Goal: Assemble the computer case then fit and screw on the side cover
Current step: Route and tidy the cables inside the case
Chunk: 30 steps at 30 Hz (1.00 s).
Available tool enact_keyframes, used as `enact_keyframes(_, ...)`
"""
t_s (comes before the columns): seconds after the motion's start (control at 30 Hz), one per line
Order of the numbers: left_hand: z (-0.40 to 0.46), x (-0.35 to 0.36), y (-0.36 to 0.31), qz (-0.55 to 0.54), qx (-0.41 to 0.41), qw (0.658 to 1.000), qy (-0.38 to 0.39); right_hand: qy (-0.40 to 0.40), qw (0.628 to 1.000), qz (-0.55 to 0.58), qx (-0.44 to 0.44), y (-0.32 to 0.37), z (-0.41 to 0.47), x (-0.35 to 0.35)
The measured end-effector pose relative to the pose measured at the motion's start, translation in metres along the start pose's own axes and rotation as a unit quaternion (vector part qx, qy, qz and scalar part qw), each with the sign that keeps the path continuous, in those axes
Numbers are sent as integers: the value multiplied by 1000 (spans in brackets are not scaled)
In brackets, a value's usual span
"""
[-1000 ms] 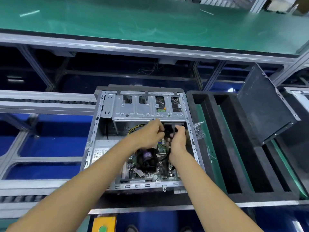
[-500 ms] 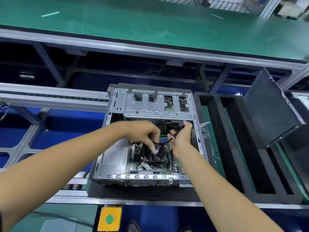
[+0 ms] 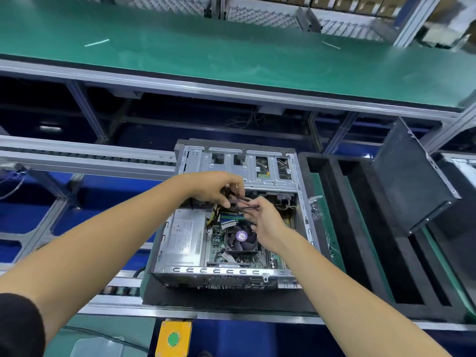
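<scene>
An open silver computer case [image 3: 180,264] lies on its side on a black foam tray, showing its motherboard, a CPU fan [image 3: 241,237] and a power supply [image 3: 184,235]. Above the board, both hands hold a thin bundle of dark wires [image 3: 244,204]. My left hand [image 3: 219,188] pinches the bundle's left end. My right hand [image 3: 262,220] pinches its right end. The black side cover [image 3: 409,176] leans tilted in the foam tray to the right.
A black foam tray [image 3: 360,240] with long slots lies right of the case. A small bag of screws [image 3: 315,207] rests on its left rim. A green workbench [image 3: 231,55] runs across the back. A yellow box with a green button [image 3: 173,338] sits below the case.
Both hands have lifted out of the case and up toward the drive cage, drawing the wire bundle out between them. The view has shifted left, so the case sits further right.
</scene>
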<state>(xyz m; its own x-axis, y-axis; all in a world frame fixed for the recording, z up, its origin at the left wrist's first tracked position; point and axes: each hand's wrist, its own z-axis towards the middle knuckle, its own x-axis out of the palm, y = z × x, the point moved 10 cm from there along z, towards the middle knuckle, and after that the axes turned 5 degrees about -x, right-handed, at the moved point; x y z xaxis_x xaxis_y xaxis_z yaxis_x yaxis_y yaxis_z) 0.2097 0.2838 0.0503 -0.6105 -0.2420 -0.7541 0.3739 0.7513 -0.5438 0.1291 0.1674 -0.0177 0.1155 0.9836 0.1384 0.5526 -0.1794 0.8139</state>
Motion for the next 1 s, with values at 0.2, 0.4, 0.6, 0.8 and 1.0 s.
enact_keyframes(0.2,-16,-35,24,-51,-30,988,-143,-55,974,218,-13,20,-8,2)
enact_keyframes(0.4,-36,-28,35,-63,-29,986,-150,-39,968,247,-14,17,-6,7)
enact_keyframes(0.6,-47,-18,53,-182,-92,968,-148,-79,996,13,-50,10,7,-17)
enact_keyframes(0.8,-50,-17,53,-269,-97,943,-168,10,950,-275,-148,11,19,-20)
enact_keyframes(1.0,-43,-11,45,-412,-114,898,-106,62,904,-408,-111,-7,33,-22)
